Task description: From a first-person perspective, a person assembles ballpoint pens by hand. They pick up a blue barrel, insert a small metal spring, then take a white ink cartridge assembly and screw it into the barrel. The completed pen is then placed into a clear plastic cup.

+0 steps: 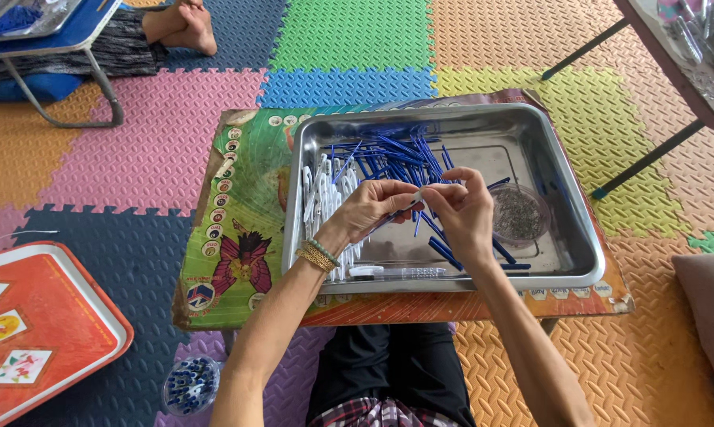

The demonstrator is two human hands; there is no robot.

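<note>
Head view: both hands meet above the middle of a steel tray (pixel 566 198) that sits on a low printed tabletop (pixel 238 237) over the person's lap; left hand (pixel 369 209) has fingers pinched shut on a thin white pen part (pixel 417 194), right hand (pixel 464 212) has fingers closed on the same part from the other end, thumb and forefinger tips nearly touching the left ones; what exactly goes into what is too small to tell, looks like a blue refill being fitted into a clear barrel; step in hand, as I judge it: joining two pen pieces, mid-insertion; pile of blue refills (pixel 396 158) lies in the tray's far half just beyond the hands, white barrels (pixel 319 198) lie along the tray's left side under the left wrist, one finished-looking clear pen (pixel 408 273) lies along the near rim, small round dish (pixel 519 213) of dark bits sits right of the right hand; gold bangles on the left wrist; next move likely calls for a straight push along the part's axis, firm pinch, no bending; outside the tray: red tray (pixel 48 332) at lower left on the foam floor mat (pixel 349 35), a cup of blue caps (pixel 189 385) near the left elbow, another person's foot (pixel 191 24) at the top left beside a second low table
</note>
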